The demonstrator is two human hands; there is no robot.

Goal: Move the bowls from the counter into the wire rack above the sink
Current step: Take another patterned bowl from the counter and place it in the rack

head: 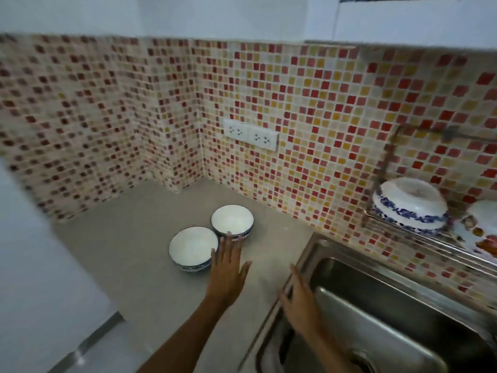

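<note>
Two white bowls with blue-patterned outsides stand upright and side by side on the grey counter [129, 251]: a near bowl [193, 249] and a far bowl [232, 220]. My left hand [228, 267] is stretched out flat with fingers apart, its fingertips just at the rims of both bowls, holding nothing. My right hand [301, 302] hovers open over the sink's left edge. On the wall at the right hangs the wire rack [441, 238], with a blue-and-white bowl [410, 205] upside down in it.
A steel sink [376, 305] fills the lower right. A second dish with a floral pattern [481, 230] sits in the rack at the frame's edge. A double wall socket [251, 134] is set in the mosaic tiles behind the bowls.
</note>
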